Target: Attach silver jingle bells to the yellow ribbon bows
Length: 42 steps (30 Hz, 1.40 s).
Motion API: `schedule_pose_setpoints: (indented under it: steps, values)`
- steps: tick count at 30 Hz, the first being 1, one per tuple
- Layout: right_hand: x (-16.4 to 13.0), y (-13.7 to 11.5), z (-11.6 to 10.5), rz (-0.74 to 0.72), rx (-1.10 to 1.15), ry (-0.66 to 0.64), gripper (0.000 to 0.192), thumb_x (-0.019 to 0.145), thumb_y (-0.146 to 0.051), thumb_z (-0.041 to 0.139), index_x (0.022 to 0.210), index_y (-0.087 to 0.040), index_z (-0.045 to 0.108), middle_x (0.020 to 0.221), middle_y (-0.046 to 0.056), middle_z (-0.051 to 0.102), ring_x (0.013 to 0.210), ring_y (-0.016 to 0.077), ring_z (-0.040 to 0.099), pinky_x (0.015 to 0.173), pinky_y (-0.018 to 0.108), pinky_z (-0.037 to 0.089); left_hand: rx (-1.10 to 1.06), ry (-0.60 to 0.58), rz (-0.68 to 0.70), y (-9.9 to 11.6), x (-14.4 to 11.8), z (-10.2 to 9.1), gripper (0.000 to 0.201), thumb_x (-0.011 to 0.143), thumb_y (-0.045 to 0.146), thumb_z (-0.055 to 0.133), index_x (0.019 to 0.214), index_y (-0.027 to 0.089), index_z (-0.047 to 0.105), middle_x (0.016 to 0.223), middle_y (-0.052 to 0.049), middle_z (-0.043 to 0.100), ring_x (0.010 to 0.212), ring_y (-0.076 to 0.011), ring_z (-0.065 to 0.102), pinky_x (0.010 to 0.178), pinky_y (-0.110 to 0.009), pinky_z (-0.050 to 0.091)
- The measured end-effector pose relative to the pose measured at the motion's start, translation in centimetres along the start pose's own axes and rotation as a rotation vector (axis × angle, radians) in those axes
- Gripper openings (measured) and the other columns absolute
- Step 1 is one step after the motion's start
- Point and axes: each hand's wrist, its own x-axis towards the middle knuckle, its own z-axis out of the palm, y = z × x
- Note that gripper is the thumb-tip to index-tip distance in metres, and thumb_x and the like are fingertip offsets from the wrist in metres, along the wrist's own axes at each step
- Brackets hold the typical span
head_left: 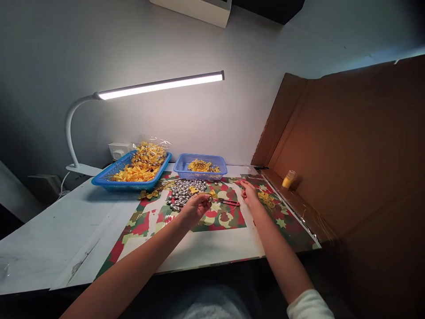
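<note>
My left hand [198, 206] is closed in a pinch on a small yellow bow [213, 193], with a silvery bead at the fingertips. Just right of it, my right hand [249, 193] has thumb and forefinger pressed together. Whatever they may hold is too fine to make out. Beside my left hand lies a heap of shiny silver beads [179, 194] that look like small bells, with a yellow bow on top. Thread snips [227, 202] with a red handle rest on the patterned sheet between my hands. A bundle of yellow cords [266, 200] lies right of my right hand.
A blue basket [99, 179] full of yellow bows stands back left. Behind the beads is a smaller blue basket [200, 176] with yellow pieces. A lamp [159, 87] arches overhead. Cardboard [348, 155] walls the right side, near a yellow-filled bottle [289, 179].
</note>
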Motion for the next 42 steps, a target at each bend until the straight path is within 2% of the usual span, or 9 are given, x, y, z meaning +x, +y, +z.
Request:
schedule_pose_setpoints:
  steps: [3,5,6,12,20,27,33,36,42]
  values:
    - [-2.7,-0.3,1.4,0.047,0.077,-0.137,0.026,0.054,-0.034,0.074,0.071,-0.019,0.062,0.081,0.006,0.073,0.039,0.0029,0.034,0.035,0.018,0.021,0.02,0.092,0.048,-0.1,0.5,-0.4,0.014,0.056,0.012,0.072,0.062,0.014,0.06,0.059,0.0,0.061,0.052,-0.0085,0.053,0.054,-0.021,0.045]
    - [-5.0,-0.5,2.4,0.109,0.211,-0.311,0.028,0.054,-0.034,0.077,0.072,-0.018,0.062,0.082,0.005,0.073,0.041,0.0027,0.037,0.035,0.017,0.022,0.034,0.125,0.069,-0.3,0.6,-0.6,0.016,0.054,0.013,0.074,0.062,0.014,0.06,0.059,0.0,0.061,0.052,-0.0085,0.054,0.054,-0.021,0.045]
    - [-6.2,-0.6,2.8,0.119,0.249,-0.344,0.028,0.054,-0.034,0.077,0.072,-0.018,0.062,0.078,0.004,0.073,0.04,0.0024,0.037,0.035,0.016,0.023,0.042,0.137,0.079,-0.4,0.7,-0.6,0.017,0.053,0.013,0.074,0.062,0.014,0.06,0.058,0.0,0.061,0.053,-0.0087,0.055,0.054,-0.021,0.045]
    - [-11.2,-1.0,4.6,0.078,0.27,-0.395,0.025,0.054,-0.032,0.078,0.065,-0.017,0.061,0.067,0.002,0.07,0.044,0.0048,0.046,0.043,0.019,0.037,0.07,0.167,0.095,-0.8,0.9,-0.9,0.019,0.053,0.017,0.075,0.065,0.014,0.061,0.06,0.0,0.063,0.056,-0.0093,0.058,0.056,-0.02,0.045]
    - [-11.6,-0.3,5.0,-0.176,0.127,-0.227,0.025,0.059,-0.037,0.077,0.064,-0.017,0.063,0.061,0.001,0.066,0.051,0.0108,0.055,0.052,0.026,0.047,0.044,0.18,0.036,-0.9,0.4,-0.4,0.018,0.051,0.015,0.074,0.063,0.013,0.061,0.06,0.0,0.064,0.056,-0.0077,0.058,0.055,-0.017,0.044]
    - [-12.1,0.1,4.6,-0.245,0.153,-0.264,0.02,0.066,-0.036,0.074,0.067,-0.018,0.064,0.066,0.001,0.066,0.056,0.0122,0.059,0.058,0.029,0.052,0.075,0.143,0.08,-0.5,-0.1,0.1,0.02,0.05,0.015,0.078,0.06,0.014,0.061,0.059,0.002,0.063,0.056,-0.0076,0.056,0.059,-0.019,0.045]
    - [-12.1,-0.2,4.6,-0.2,0.147,-0.337,0.023,0.063,-0.038,0.075,0.068,-0.019,0.064,0.067,0.002,0.069,0.054,0.0124,0.059,0.057,0.029,0.052,0.08,0.098,0.131,-0.3,-0.6,0.4,0.022,0.045,0.013,0.08,0.056,0.013,0.061,0.059,0.0,0.063,0.059,-0.0078,0.056,0.062,-0.019,0.046]
    - [-12.0,0.0,4.5,-0.185,0.082,-0.364,0.025,0.063,-0.04,0.075,0.071,-0.019,0.064,0.068,0.003,0.069,0.055,0.0133,0.059,0.057,0.029,0.051,0.091,0.084,0.149,-0.2,-0.8,0.6,0.022,0.046,0.013,0.079,0.056,0.014,0.06,0.058,0.001,0.063,0.059,-0.0081,0.057,0.062,-0.019,0.046]
    - [-11.8,0.7,4.1,-0.293,-0.069,-0.378,0.024,0.073,-0.044,0.067,0.076,-0.02,0.064,0.067,0.001,0.064,0.06,0.0133,0.058,0.058,0.027,0.05,0.135,0.084,0.165,-0.2,-0.9,0.6,0.019,0.05,0.013,0.077,0.056,0.014,0.059,0.058,0.001,0.062,0.058,-0.0082,0.056,0.064,-0.021,0.047]
